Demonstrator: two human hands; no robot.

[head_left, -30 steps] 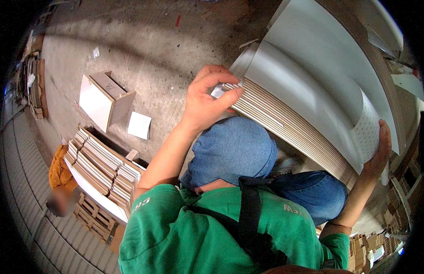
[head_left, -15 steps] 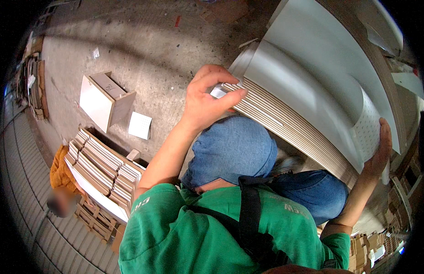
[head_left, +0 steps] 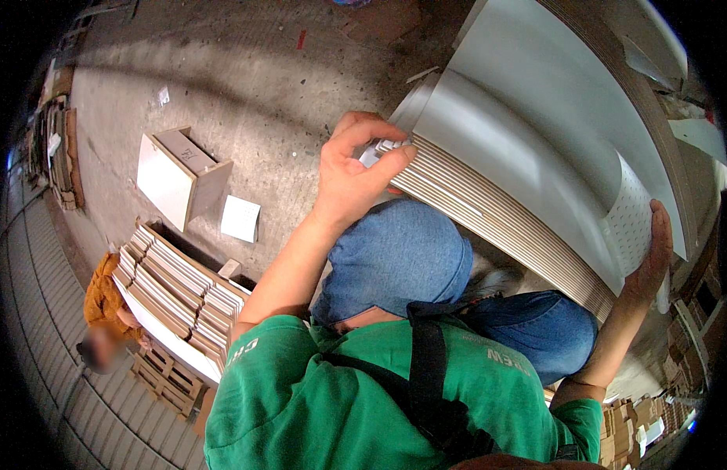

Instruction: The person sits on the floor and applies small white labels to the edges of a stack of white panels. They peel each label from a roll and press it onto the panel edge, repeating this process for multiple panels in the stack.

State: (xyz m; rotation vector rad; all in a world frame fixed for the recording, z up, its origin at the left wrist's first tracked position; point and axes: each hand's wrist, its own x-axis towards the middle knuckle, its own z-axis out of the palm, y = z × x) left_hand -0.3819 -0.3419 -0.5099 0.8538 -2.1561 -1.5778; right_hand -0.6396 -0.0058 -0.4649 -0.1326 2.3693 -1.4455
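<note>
A thick stack of thin flat panels (head_left: 497,207), brown-edged with pale faces, stands on edge before my knees. My left hand (head_left: 356,168) is closed around its left corner, thumb on the edges and fingers curled over the far side. Small white bits show between thumb and fingers; what they are is hard to make out. At the other end, my right hand (head_left: 649,254) lies with fingers stretched out along a white dotted sheet (head_left: 626,211), which rests against a curved, glossy pale sheet (head_left: 528,149). The underside of the right hand's contact is hidden.
On the concrete floor to the left are an open box-shaped cabinet piece (head_left: 179,180) and a white paper (head_left: 240,218). Nearer stands a pile of boards (head_left: 179,294), with a person in an orange sleeve (head_left: 105,294) beside it. A large pale panel (head_left: 551,63) rises at far right.
My left hand has shifted very slightly left at the stack's corner. My right hand stays in place. The person at the left has moved a little.
</note>
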